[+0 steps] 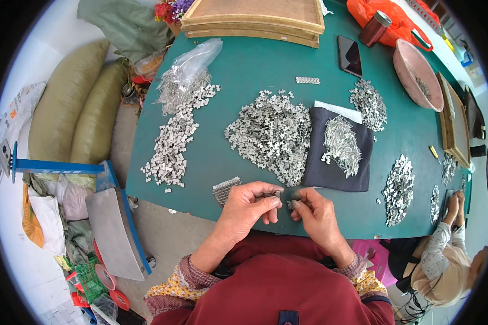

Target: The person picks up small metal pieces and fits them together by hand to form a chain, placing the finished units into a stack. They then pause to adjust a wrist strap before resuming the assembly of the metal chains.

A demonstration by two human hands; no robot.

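My left hand (248,208) is closed, thumb against forefinger, on a small metal link (277,195) at the table's near edge. Close by, my right hand (317,214) pinches another small metal piece (291,205); its exact shape is mostly covered by the fingertips. The two hands are a little apart. Beside my left hand lie several joined link strips (226,189). Just beyond both hands spreads a big heap of loose metal links (268,135). To its right, a pile of thin metal pins (342,146) rests on a dark cloth (317,176).
More link heaps lie at left (171,146) and right (398,189) on the green table (211,162). A short link strip (308,80), a phone (350,56), a pink bowl (409,70) and wooden trays (252,27) stand farther back. A co-worker's hands (454,208) are at far right.
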